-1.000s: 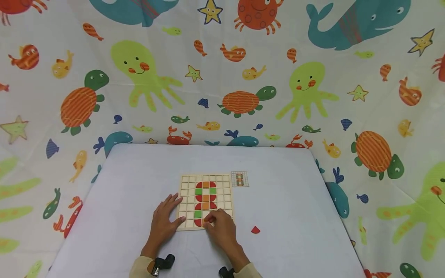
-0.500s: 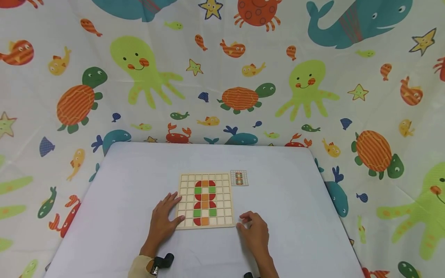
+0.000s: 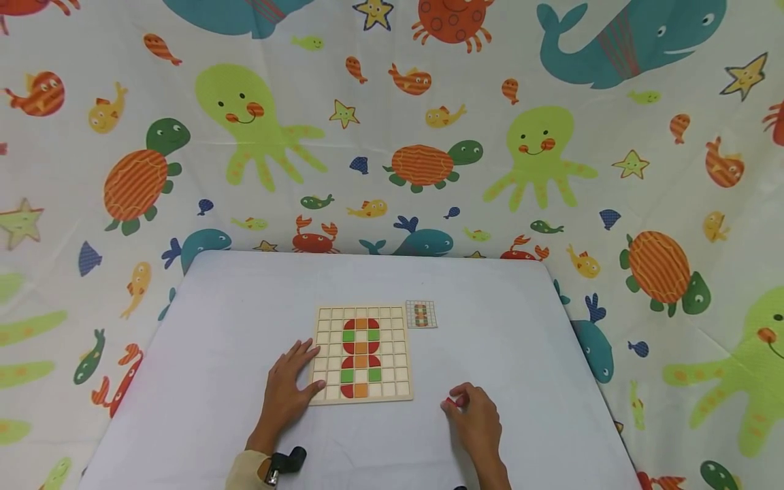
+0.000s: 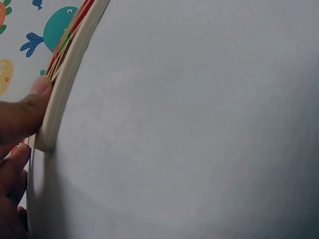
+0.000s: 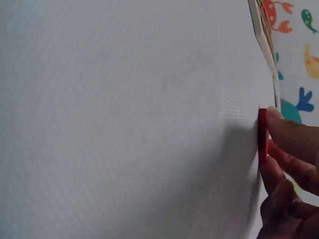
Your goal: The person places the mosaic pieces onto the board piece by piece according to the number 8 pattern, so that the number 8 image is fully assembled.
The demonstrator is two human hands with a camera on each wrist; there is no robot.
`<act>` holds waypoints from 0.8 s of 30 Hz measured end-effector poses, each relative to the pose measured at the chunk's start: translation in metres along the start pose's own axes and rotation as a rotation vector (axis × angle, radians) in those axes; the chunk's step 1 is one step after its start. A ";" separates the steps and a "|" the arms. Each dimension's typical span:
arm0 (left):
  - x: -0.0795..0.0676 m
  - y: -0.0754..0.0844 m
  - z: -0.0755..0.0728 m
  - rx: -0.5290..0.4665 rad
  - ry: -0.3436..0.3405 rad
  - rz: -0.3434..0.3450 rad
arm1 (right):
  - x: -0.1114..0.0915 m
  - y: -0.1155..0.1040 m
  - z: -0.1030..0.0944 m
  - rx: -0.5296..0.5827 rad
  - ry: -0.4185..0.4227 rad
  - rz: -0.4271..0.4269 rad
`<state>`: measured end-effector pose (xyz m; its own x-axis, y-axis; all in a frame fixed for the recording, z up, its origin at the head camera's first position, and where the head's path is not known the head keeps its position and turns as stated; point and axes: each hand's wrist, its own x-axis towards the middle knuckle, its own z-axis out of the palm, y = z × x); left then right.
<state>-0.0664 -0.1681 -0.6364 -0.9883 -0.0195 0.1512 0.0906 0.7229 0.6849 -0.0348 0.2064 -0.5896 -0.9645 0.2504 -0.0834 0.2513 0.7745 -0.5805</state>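
A wooden grid board (image 3: 395,350) lies on the table, with red quarter-circle tiles (image 3: 348,391), orange square tiles (image 3: 361,390) and green square tiles (image 3: 374,375) set in its middle columns. My left hand (image 3: 288,384) rests along the board's left side, fingers extended. In the left wrist view, the thumb (image 4: 40,92) of that hand touches the board's edge. To the right of the board, my right hand (image 3: 479,420) pinches a red quarter-circle tile (image 5: 262,135) between thumb and fingers, down at the table surface. The fingers hide part of that tile in the head view.
A small pattern card (image 3: 421,314) with a printed grid lies beside the board's upper right corner. The white-covered table (image 3: 520,320) backs onto a curtain (image 3: 392,88) printed with sea animals.
My right hand left an orange tile in the board's bottom row, moved right and took hold of the loose red tile. The left hand stayed at the board's side.
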 end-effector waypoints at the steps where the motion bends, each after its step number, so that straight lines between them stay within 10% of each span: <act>1: 0.000 0.000 0.000 0.000 -0.002 -0.002 | 0.000 0.000 0.000 0.000 -0.008 -0.004; 10: 0.000 0.003 -0.003 0.009 -0.020 -0.023 | 0.000 -0.006 0.000 -0.040 -0.096 0.009; 24: 0.000 0.002 0.000 0.014 0.002 -0.009 | -0.006 -0.020 0.024 0.190 -0.085 -0.152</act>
<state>-0.0657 -0.1668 -0.6352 -0.9887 -0.0274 0.1472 0.0804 0.7325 0.6760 -0.0358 0.1752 -0.5967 -0.9954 0.0838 -0.0466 0.0911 0.6747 -0.7324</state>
